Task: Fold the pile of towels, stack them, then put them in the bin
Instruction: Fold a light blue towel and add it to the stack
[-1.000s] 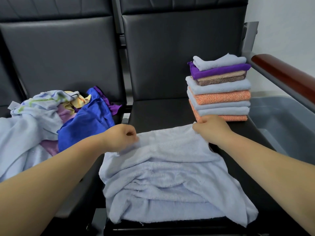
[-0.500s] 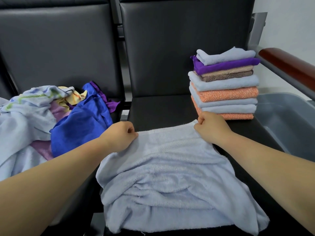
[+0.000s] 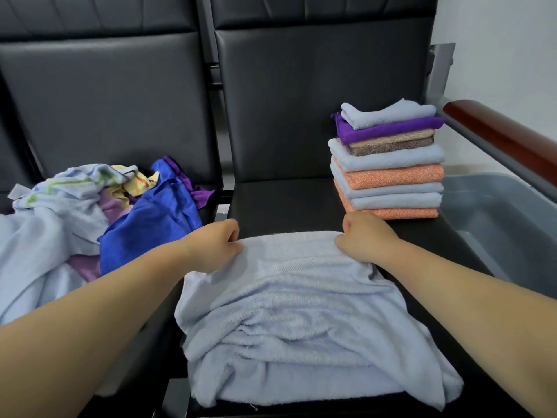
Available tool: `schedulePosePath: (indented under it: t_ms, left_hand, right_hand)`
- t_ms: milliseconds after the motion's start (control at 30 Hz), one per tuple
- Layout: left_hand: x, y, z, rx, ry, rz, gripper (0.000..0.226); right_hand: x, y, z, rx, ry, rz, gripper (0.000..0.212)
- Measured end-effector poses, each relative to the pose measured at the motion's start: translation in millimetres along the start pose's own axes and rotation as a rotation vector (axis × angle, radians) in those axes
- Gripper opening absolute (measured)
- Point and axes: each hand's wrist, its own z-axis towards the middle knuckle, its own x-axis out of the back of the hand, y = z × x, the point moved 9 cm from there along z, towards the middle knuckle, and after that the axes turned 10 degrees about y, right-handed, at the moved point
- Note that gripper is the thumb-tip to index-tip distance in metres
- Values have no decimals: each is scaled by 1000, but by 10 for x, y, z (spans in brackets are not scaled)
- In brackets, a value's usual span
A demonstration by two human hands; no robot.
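A pale blue towel [image 3: 295, 315] lies rumpled across the black seat in front of me. My left hand [image 3: 215, 247] pinches its far left corner and my right hand [image 3: 366, 236] pinches its far right corner, both pressed low on the seat. Behind my right hand stands a stack of folded towels [image 3: 388, 164] in blue, orange, brown and purple. A heap of unfolded towels [image 3: 90, 218] covers the seat to the left. The grey bin [image 3: 494, 218] sits at the right beyond the seat edge.
Black padded seat backs [image 3: 316, 95] rise behind both seats. A reddish wooden armrest [image 3: 506, 137] on a metal frame runs between the stack and the bin. Bare seat [image 3: 283, 200] shows between the towel and the backrest.
Both hands have kept hold of the towel's far edge and held it stretched flat on the seat. The view has shifted slightly; the stack and heap have not moved.
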Motion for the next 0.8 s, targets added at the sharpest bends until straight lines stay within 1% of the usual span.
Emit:
schedulePosePath:
  t_ms: [67, 167, 233, 333, 433, 500, 567, 600, 667, 733, 767, 800]
  left_hand:
    - [87, 47, -65, -24, 14, -47, 19]
    - [274, 81, -162, -69, 37, -50, 25]
    - [386, 40, -210, -60, 50, -79, 27]
    - [501, -71, -266, -28, 71, -31, 28]
    - [592, -199, -328, 20, 107, -14, 26]
    - [638, -283, -365, 61, 137, -11, 24]
    - [653, -380, -399, 106, 138, -9, 17]
    - [642, -435, -406, 130, 129, -8, 15]
    - [642, -560, -428, 183, 127, -33, 20]
    - [645, -636, -447, 248, 147, -118, 18]
    - [646, -674, -460, 292, 160, -192, 15]
    - [615, -717, -471, 350, 169, -277, 15]
  right_hand:
    - [82, 29, -46, -14, 27, 50, 20]
    - [301, 74, -94, -41, 124, 111, 26]
    - [421, 100, -122, -57, 175, 147, 27]
    - [496, 162, -154, -91, 200, 188, 29]
    - [523, 196, -189, -107, 220, 201, 26]
    - [542, 197, -217, -107, 238, 201, 20]
    - [552, 199, -237, -104, 242, 185, 12]
    - [559, 199, -248, -104, 239, 174, 11]
    - [566, 198, -268, -120, 229, 180, 16]
    - [545, 246, -275, -180, 221, 262, 18]
    - [546, 259, -285, -233, 219, 353, 16]
    - [506, 288, -302, -314, 205, 494, 11]
